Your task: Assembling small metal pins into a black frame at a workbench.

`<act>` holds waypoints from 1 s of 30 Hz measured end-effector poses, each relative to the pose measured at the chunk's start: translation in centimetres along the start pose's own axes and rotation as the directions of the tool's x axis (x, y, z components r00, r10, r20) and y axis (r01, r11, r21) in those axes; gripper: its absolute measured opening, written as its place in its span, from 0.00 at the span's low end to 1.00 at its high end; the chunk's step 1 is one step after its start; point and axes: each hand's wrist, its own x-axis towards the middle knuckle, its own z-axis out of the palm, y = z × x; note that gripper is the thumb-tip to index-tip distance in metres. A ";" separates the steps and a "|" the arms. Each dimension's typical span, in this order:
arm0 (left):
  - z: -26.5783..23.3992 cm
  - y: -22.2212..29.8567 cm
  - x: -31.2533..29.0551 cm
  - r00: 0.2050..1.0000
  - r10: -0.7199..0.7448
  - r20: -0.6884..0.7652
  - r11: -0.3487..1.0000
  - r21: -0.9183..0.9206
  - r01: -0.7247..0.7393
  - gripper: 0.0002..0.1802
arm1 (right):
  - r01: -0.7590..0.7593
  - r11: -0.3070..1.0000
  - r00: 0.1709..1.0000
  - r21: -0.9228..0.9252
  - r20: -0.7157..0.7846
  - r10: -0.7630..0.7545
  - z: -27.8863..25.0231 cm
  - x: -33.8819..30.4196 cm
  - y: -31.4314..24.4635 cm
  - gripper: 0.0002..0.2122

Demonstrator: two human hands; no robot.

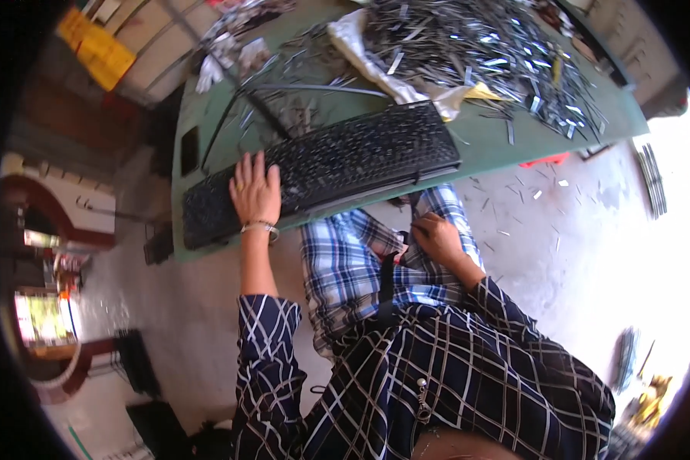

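A long black speckled panel (345, 153) lies slantwise along the near edge of the green table. My left hand (255, 192) rests flat on its left part, fingers spread and pointing away from me. Over my lap, below the table edge, my right hand (438, 239) is closed with its fingers curled. A dark strap (415, 203) hangs just beyond those fingers; whatever they hold is hidden. Blue and white plaid cloth (345, 253) covers my lap, with a black band (386, 287) lying across it.
A large heap of thin dark metal strips (468, 46) covers the table's far right, beside a pale sack edge (360, 57). A phone (190, 150) lies at the left edge. White gloves (211, 70) sit farther back. Loose strips are scattered on the floor (529, 222) at right.
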 end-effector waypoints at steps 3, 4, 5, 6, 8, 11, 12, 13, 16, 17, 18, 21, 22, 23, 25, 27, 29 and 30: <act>-0.3 0.4 0.4 0.999 0.035 -0.003 0.999 0.008 -0.035 0.27 | 0.020 1.000 0.999 0.019 -0.028 -0.020 -0.2 0.0 0.5 0.07; -0.4 0.6 0.2 0.999 0.040 -0.012 0.999 -0.006 -0.040 0.27 | 0.010 1.000 0.999 0.019 -0.033 -0.009 -0.1 -0.1 0.6 0.07; -0.5 0.1 0.0 0.999 0.037 -0.013 0.999 0.010 -0.037 0.27 | 0.039 0.999 0.999 0.013 -0.035 -0.038 0.3 -0.1 0.8 0.07; -0.2 0.2 0.1 0.999 0.047 -0.009 0.999 0.010 -0.047 0.27 | 0.031 0.999 0.999 -0.020 -0.030 -0.032 -0.1 -0.3 0.8 0.07; 0.3 0.8 0.7 0.997 0.069 0.028 0.996 0.056 -0.071 0.27 | 0.010 0.997 1.000 -0.071 -0.020 -0.011 -0.4 -0.4 1.7 0.07; 0.4 0.4 1.4 0.985 0.174 0.015 0.982 0.069 -0.174 0.27 | -0.090 0.995 0.995 -0.044 -0.045 0.088 -0.2 -0.7 2.1 0.07; 0.9 -1.3 1.4 0.978 0.209 -0.019 0.974 0.095 -0.206 0.26 | -0.086 0.994 0.994 -0.070 0.058 0.090 0.4 -0.2 2.2 0.07; 1.3 -1.3 1.3 0.978 0.206 0.009 0.974 0.092 -0.206 0.26 | -0.094 0.995 0.995 -0.024 0.031 0.094 0.2 -0.4 1.9 0.07; 1.2 -2.8 1.1 0.993 0.109 0.054 0.986 0.120 -0.115 0.26 | -0.008 1.000 0.999 -0.024 0.032 0.009 0.5 -0.3 1.5 0.05; 0.7 -1.8 1.1 0.991 0.112 0.069 0.987 0.104 -0.119 0.27 | 0.018 1.000 1.000 -0.009 -0.024 -0.018 0.7 -0.5 1.8 0.05; 0.3 -1.4 1.1 0.991 0.106 0.084 0.989 0.096 -0.114 0.27 | 0.022 1.000 1.000 -0.019 -0.015 -0.023 0.4 -0.6 1.9 0.06; 1.4 -1.4 1.5 0.986 0.134 0.095 0.984 0.105 -0.144 0.28 | -0.015 1.000 0.999 -0.005 -0.042 0.015 -0.2 -1.2 1.9 0.07; 1.5 -1.3 1.5 0.986 0.125 0.109 0.985 0.103 -0.136 0.28 | -0.017 1.000 0.999 -0.001 -0.042 0.017 -0.3 -1.2 1.9 0.07; 1.8 -1.9 1.5 0.988 0.123 0.096 0.986 0.100 -0.132 0.28 | -0.013 1.000 0.999 0.002 -0.038 0.013 -0.4 -1.2 1.9 0.07; 1.5 -1.6 1.7 0.985 0.116 0.128 0.984 0.120 -0.131 0.28 | -0.017 1.000 0.999 -0.013 -0.043 0.016 -0.1 -1.0 2.3 0.08; 1.3 -2.1 1.7 0.985 0.083 0.149 0.982 0.156 -0.107 0.28 | -0.005 1.000 0.999 -0.010 -0.044 0.004 0.2 -0.8 2.1 0.08; 1.0 -2.1 1.9 0.982 0.068 0.179 0.976 0.191 -0.102 0.28 | -0.018 1.000 1.000 0.024 -0.021 0.019 0.0 -1.0 1.7 0.08; 0.9 -1.8 2.0 0.980 0.064 0.191 0.975 0.199 -0.103 0.29 | -0.034 0.999 0.999 0.034 -0.019 0.035 -0.2 -1.1 1.6 0.07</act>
